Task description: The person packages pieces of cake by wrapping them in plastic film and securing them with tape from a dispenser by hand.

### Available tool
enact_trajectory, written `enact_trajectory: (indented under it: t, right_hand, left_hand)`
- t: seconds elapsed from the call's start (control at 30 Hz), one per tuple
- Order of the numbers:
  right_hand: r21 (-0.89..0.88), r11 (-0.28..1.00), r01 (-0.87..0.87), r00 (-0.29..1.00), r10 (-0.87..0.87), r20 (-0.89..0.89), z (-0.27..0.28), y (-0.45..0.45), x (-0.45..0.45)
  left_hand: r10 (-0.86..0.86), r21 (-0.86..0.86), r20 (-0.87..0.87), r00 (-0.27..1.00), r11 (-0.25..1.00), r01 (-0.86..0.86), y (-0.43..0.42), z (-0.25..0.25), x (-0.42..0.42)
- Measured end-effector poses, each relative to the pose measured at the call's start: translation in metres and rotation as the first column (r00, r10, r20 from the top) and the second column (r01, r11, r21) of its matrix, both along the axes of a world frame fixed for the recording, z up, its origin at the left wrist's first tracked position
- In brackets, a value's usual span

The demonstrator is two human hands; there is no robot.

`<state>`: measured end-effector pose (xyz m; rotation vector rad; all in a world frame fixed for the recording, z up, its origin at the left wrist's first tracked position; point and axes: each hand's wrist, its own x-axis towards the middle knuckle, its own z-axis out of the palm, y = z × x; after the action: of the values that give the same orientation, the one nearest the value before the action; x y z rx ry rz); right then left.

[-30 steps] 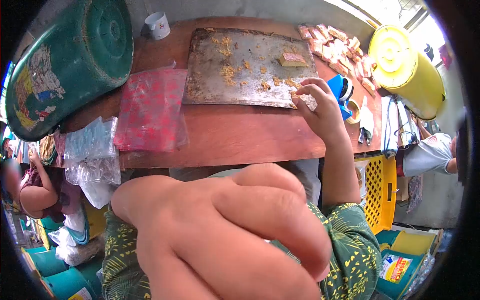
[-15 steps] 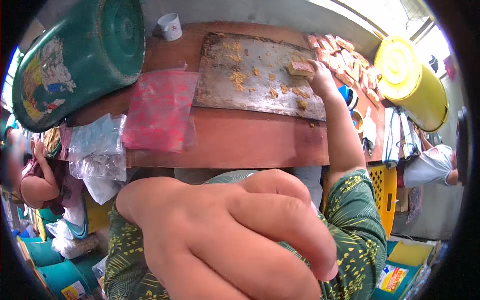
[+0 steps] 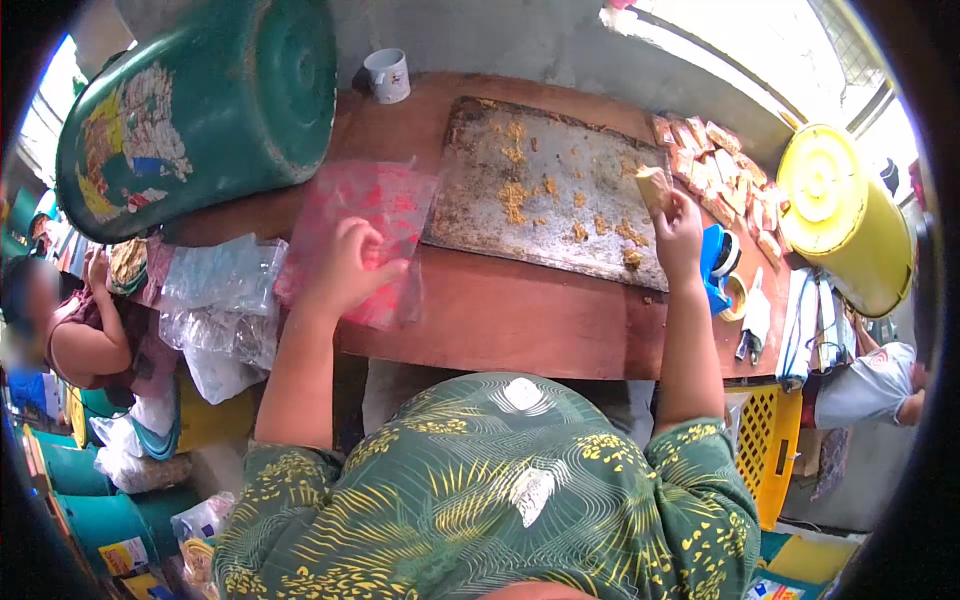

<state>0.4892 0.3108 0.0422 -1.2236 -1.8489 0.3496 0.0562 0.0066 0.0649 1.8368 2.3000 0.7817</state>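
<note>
My right hand (image 3: 679, 232) is closed on a small wrapped packet (image 3: 655, 188), holding it upright above the right part of a metal tray (image 3: 590, 190). Yellow-brown crumbs (image 3: 513, 200) are scattered over the tray. My left hand (image 3: 352, 265) is over a stack of red-printed plastic bags (image 3: 390, 200). Its fingers are half curled and the thumb stands apart, with nothing seen in it; whether it touches the bags I cannot tell. Several similar packets (image 3: 725, 170) with reddish labels lie piled beyond my right hand.
A blue tape dispenser (image 3: 713, 270) stands beside my right wrist. Clear plastic bags (image 3: 220, 285) hang over the table's left edge. A large green bin (image 3: 200, 120) lies tilted at left, near a white mug (image 3: 387, 76). At right is a yellow bin (image 3: 850, 200). Other people sit at both sides.
My left hand has gone from close before the camera out to the red-printed bags. My right hand has moved toward me with the packet and tipped it upright. The view has shifted.
</note>
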Motion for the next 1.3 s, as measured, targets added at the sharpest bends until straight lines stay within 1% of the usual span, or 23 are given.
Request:
enact_trajectory:
  t: [0.03,0.07,0.1,0.13,0.17,0.2,0.23,0.27,0.33,0.37,0.47,0.5,0.53,0.6,0.63,0.73,0.77,0.87,0.97,1.1,1.17,1.2,1.3]
  right_hand:
    - [-0.203,0.956,-0.210,0.911,0.116,-0.397,-0.007,-0.016,0.007]
    - [-0.192,0.929,-0.318,0.822,0.169,-0.544,-0.009,-0.034,0.011]
    - [-0.222,0.850,-0.477,0.694,0.209,-0.689,-0.016,-0.051,0.020]
    - [-0.251,0.791,-0.558,0.566,0.141,-0.812,-0.024,-0.073,0.025]
    - [-0.361,0.759,-0.542,0.590,0.038,-0.807,-0.017,-0.100,0.027]
    - [-0.301,0.720,-0.625,0.468,0.037,-0.883,-0.024,-0.116,0.028]
    - [-0.311,0.694,-0.650,0.412,-0.023,-0.911,-0.021,-0.134,0.025]
    - [-0.258,0.635,-0.728,0.338,0.005,-0.941,-0.036,-0.138,0.034]
    - [-0.165,0.610,-0.775,0.259,0.068,-0.964,-0.046,-0.144,0.040]
    - [-0.161,0.602,-0.782,0.236,0.047,-0.970,-0.045,-0.149,0.042]
    - [-0.152,0.597,-0.788,0.168,-0.030,-0.985,-0.037,-0.140,0.036]
    - [-0.168,0.603,-0.780,0.150,-0.081,-0.985,-0.037,-0.139,0.034]
    - [-0.186,0.609,-0.771,0.131,-0.134,-0.982,-0.038,-0.138,0.036]
    - [-0.155,0.574,-0.804,0.112,-0.110,-0.988,-0.041,-0.137,0.039]
    - [-0.139,0.551,-0.822,0.106,-0.092,-0.990,-0.041,-0.136,0.040]
    - [-0.139,0.516,-0.845,0.114,-0.079,-0.990,-0.038,-0.137,0.040]
    - [-0.142,0.507,-0.850,0.120,-0.076,-0.990,-0.037,-0.136,0.039]
    - [-0.114,0.498,-0.860,0.098,-0.058,-0.994,-0.037,-0.134,0.038]
    - [-0.164,0.507,-0.846,0.122,-0.114,-0.986,-0.041,-0.134,0.040]
    - [-0.155,0.509,-0.847,0.131,-0.084,-0.988,-0.036,-0.135,0.037]
    - [-0.181,0.518,-0.836,0.159,-0.087,-0.983,-0.035,-0.137,0.038]
    - [-0.175,0.518,-0.837,0.156,-0.080,-0.984,-0.035,-0.137,0.038]
    - [-0.161,0.515,-0.842,0.157,-0.051,-0.986,-0.037,-0.135,0.039]
  left_hand:
    - [0.025,0.050,0.015,1.000,0.998,-0.025,-0.002,-0.014,-0.006]
    - [0.050,0.095,0.034,0.998,0.994,-0.053,-0.004,-0.026,-0.009]
    - [0.076,0.140,0.054,0.996,0.987,-0.083,-0.006,-0.034,-0.012]
    - [0.094,0.141,0.094,0.991,0.984,-0.107,-0.006,-0.037,-0.015]
    - [0.115,0.144,0.133,0.984,0.980,-0.134,-0.003,-0.038,-0.018]
    - [0.135,0.152,0.168,0.977,0.975,-0.161,0.000,-0.037,-0.023]
    - [0.183,0.052,0.117,0.976,0.980,-0.190,0.000,-0.032,-0.032]
    - [0.258,0.068,0.061,0.964,0.963,-0.262,0.001,-0.032,-0.040]
    - [0.394,0.110,-0.049,0.918,0.915,-0.387,0.003,-0.037,-0.062]
    - [0.447,0.092,-0.102,0.889,0.894,-0.439,0.005,-0.057,-0.087]
    - [0.450,-0.072,-0.114,0.886,0.886,-0.459,0.017,-0.026,-0.068]
    - [0.467,-0.117,-0.015,0.884,0.878,-0.465,0.017,-0.020,-0.064]
    - [0.466,-0.113,-0.031,0.884,0.877,-0.467,0.015,-0.024,-0.066]
    - [0.463,-0.093,-0.064,0.884,0.879,-0.467,0.013,-0.032,-0.073]
    - [0.440,-0.170,0.022,0.898,0.887,-0.430,0.011,-0.017,-0.062]
    - [0.438,-0.099,-0.030,0.899,0.893,-0.438,0.002,-0.026,-0.059]
    - [0.492,-0.015,-0.150,0.857,0.866,-0.500,-0.001,-0.034,-0.053]
    - [0.301,0.275,-0.387,0.872,0.940,-0.203,-0.009,-0.018,-0.034]
    - [0.104,-0.005,-0.031,0.994,0.995,-0.104,-0.013,-0.010,-0.019]
    - [0.133,0.012,0.180,0.975,0.990,-0.138,-0.012,-0.029,-0.020]
    - [0.100,0.067,0.144,0.985,0.992,-0.110,-0.013,-0.051,-0.039]
    - [0.085,0.095,0.127,0.988,0.991,-0.097,-0.011,-0.046,-0.035]
    - [0.029,0.012,-0.007,1.000,0.999,-0.029,-0.018,-0.024,-0.020]
